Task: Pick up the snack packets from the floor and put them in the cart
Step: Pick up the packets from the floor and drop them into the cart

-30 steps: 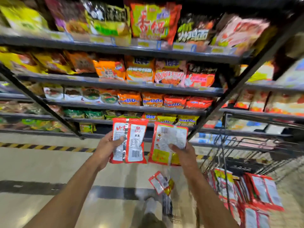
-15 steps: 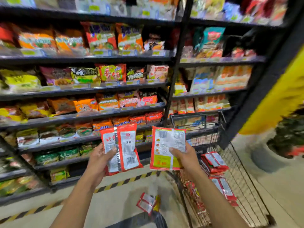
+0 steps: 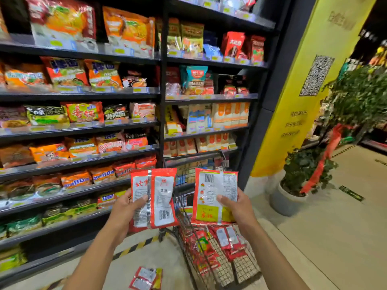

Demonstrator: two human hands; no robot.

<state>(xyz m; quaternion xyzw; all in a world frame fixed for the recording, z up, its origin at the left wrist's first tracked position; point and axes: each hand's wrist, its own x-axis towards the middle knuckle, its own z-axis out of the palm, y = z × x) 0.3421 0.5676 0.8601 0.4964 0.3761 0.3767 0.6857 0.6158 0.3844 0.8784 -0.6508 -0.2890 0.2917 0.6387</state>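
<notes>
**Two hands full above the cart**

The left hand grips the overlapped red-and-white packets, thumb across their face, just left of the cart. The right hand pinches a red-and-yellow packet upright, directly above the cart. More red packets lie inside the cart's wire basket. Down left of the cart, loose packets lie on the floor. Behind the cart stand stocked shelves; to its right, a potted plant.

The right hand has carried its packet over the cart.
</notes>
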